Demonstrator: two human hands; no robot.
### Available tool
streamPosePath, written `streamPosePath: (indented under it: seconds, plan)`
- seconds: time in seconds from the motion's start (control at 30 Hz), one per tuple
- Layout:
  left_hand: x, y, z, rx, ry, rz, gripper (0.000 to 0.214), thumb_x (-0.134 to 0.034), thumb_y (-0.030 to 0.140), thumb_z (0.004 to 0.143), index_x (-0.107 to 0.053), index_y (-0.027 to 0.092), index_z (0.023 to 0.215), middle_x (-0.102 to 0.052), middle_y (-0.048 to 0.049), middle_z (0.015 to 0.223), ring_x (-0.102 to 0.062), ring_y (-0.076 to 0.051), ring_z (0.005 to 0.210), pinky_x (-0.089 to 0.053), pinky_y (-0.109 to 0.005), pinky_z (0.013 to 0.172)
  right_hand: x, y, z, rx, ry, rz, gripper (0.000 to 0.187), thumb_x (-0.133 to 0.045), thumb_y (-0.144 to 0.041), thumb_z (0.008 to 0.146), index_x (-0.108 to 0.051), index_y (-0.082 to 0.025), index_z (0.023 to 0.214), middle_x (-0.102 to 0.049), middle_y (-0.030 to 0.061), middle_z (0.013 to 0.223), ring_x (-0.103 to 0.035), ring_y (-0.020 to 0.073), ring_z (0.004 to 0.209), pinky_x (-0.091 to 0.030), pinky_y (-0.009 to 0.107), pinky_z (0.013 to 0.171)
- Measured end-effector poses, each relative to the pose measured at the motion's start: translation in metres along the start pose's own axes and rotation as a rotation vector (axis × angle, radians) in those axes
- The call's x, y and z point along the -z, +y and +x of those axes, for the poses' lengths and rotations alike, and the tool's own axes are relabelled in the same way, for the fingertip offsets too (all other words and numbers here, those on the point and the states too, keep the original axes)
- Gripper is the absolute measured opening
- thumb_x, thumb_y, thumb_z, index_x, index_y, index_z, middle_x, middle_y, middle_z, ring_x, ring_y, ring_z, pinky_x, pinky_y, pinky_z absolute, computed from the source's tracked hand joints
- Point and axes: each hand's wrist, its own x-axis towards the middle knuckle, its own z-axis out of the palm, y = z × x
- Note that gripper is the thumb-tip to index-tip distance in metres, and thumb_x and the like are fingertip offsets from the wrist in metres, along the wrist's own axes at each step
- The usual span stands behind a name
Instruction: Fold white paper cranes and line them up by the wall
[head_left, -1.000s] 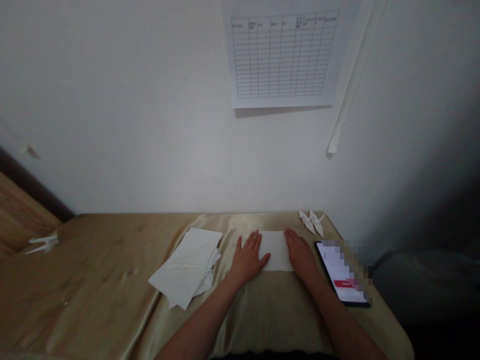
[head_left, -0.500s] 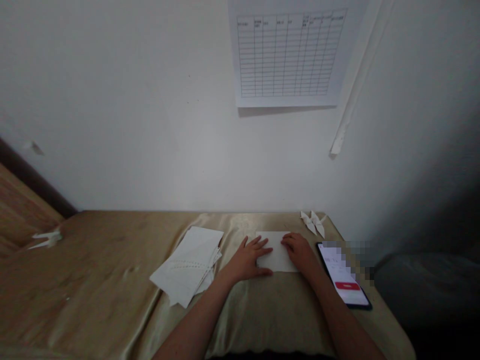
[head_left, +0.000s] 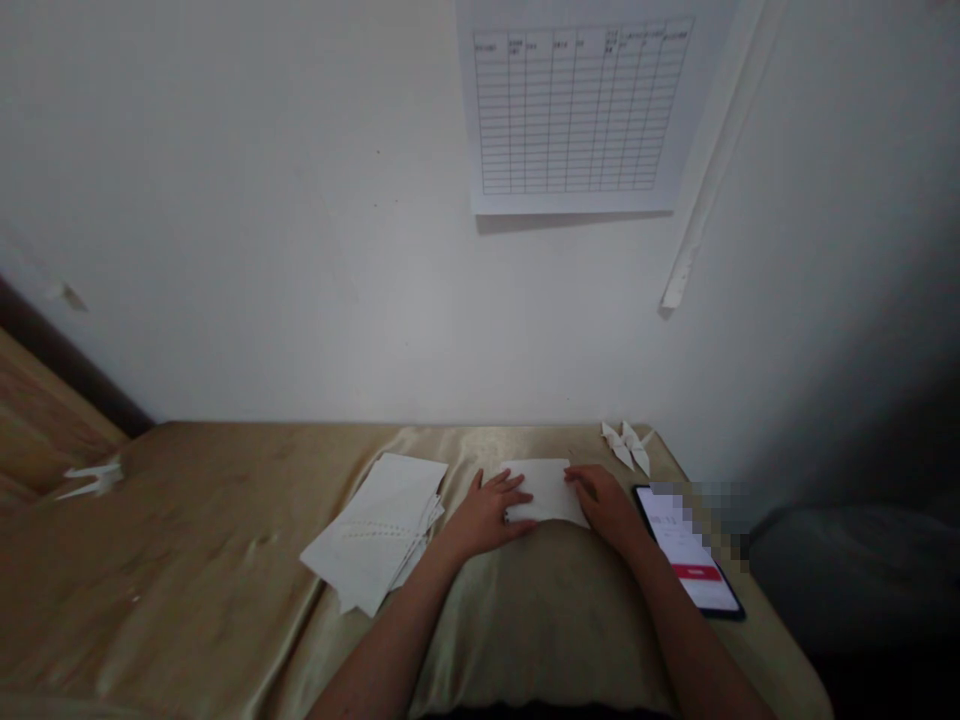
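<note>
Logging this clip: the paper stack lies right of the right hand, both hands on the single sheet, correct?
No: the paper stack lies left of the left hand, not right of the right hand; the head view shows it.

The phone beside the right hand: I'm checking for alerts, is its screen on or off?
On: the phone shows a lit white screen with a red button.

I can't read any words here. The chart (head_left: 576, 110) on the far wall has tiny words along its top, and the phone (head_left: 686, 550) on the right is too blurry.
</note>
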Motion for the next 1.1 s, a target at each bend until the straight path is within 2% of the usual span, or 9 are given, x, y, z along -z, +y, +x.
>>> streamPosePath:
  seconds: [0.17,0.27,0.4,0.57,0.7,0.8,0.87,1.0,1.1]
  plan:
    - [0.001,-0.006,0.001,0.044,0.049,-0.034,0.039,-0.049,0.058,0.095,-0.070,0.033,0.116,-0.055,-0.0047,0.146,-0.041,-0.027,0.142,-0.012,-0.062,0.119,0.008,0.000,-0.001,0.016,-0.114,-0.020,0.055,-0.042,0.002,0.062,-0.074,-0.022,0.101,-0.068,0.0062,0.116,-0.060,0.0202,0.115,-0.043,0.038,0.106]
    - [0.001,-0.010,0.004,0.070,0.078,-0.057,0.037,-0.043,0.051,0.099,-0.071,0.032,0.112,-0.062,-0.0031,0.139,-0.048,-0.023,0.137,-0.014,-0.059,0.120,0.009,0.000,-0.002,0.043,-0.137,-0.031,0.064,-0.042,0.003,0.056,-0.073,-0.021,0.107,-0.066,0.0076,0.122,-0.057,0.0212,0.120,-0.041,0.039,0.108]
    - [-0.002,-0.012,0.007,0.094,0.153,-0.012,0.036,-0.042,0.045,0.101,-0.072,0.028,0.109,-0.063,-0.0052,0.137,-0.055,-0.021,0.130,-0.014,-0.059,0.120,0.005,0.001,-0.001,0.066,-0.126,-0.090,0.044,-0.053,-0.009,0.073,-0.071,-0.020,0.111,-0.068,0.0088,0.120,-0.057,0.0228,0.120,-0.038,0.041,0.109]
    - [-0.004,-0.009,0.007,0.103,0.231,0.009,0.033,-0.045,0.047,0.099,-0.070,0.029,0.114,-0.061,-0.0045,0.139,-0.055,-0.022,0.128,-0.018,-0.054,0.121,0.003,-0.001,0.002,0.012,-0.057,-0.200,0.022,-0.055,-0.029,0.089,-0.072,-0.018,0.097,-0.069,0.0106,0.112,-0.060,0.0233,0.110,-0.042,0.038,0.102]
    - [-0.002,-0.005,0.007,0.110,0.241,-0.002,0.046,-0.055,0.041,0.095,-0.051,0.030,0.139,-0.059,-0.0046,0.140,-0.054,-0.022,0.129,-0.025,-0.050,0.120,0.003,-0.005,0.002,-0.053,-0.026,-0.279,0.023,-0.054,-0.035,0.092,-0.069,-0.020,0.082,-0.070,0.0091,0.098,-0.061,0.0229,0.097,-0.045,0.034,0.090]
    - [-0.002,-0.002,0.007,0.104,0.253,0.000,0.064,-0.060,0.035,0.092,-0.034,0.032,0.151,-0.053,-0.0059,0.144,-0.049,-0.023,0.133,-0.030,-0.048,0.118,-0.001,-0.007,0.001,-0.087,-0.022,-0.342,0.022,-0.053,-0.033,0.093,-0.068,-0.020,0.084,-0.070,0.0089,0.096,-0.061,0.0240,0.097,-0.043,0.036,0.091]
    - [-0.003,-0.001,0.007,0.096,0.248,0.015,0.062,-0.062,0.034,0.090,-0.040,0.035,0.148,-0.049,-0.0067,0.146,-0.051,-0.024,0.130,-0.034,-0.047,0.115,-0.005,-0.008,0.000,-0.104,-0.008,-0.392,0.021,-0.052,-0.031,0.093,-0.068,-0.020,0.085,-0.070,0.0098,0.097,-0.060,0.0255,0.100,-0.041,0.037,0.092]
    - [-0.010,-0.003,0.006,0.081,0.212,0.063,0.031,-0.063,0.032,0.091,-0.068,0.034,0.122,-0.049,-0.0070,0.145,-0.058,-0.024,0.119,-0.036,-0.050,0.112,-0.013,-0.007,-0.002,-0.096,0.028,-0.502,0.020,-0.052,-0.030,0.092,-0.068,-0.019,0.090,-0.069,0.0114,0.102,-0.057,0.0277,0.104,-0.036,0.041,0.097]
    - [-0.014,-0.007,0.005,0.066,0.195,0.081,0.026,-0.059,0.033,0.093,-0.071,0.034,0.117,-0.058,-0.0066,0.137,-0.052,-0.026,0.128,-0.030,-0.055,0.115,-0.015,-0.007,-0.005,-0.089,0.048,-0.554,0.020,-0.052,-0.032,0.092,-0.066,-0.018,0.098,-0.068,0.0120,0.107,-0.056,0.0289,0.106,-0.033,0.045,0.101]
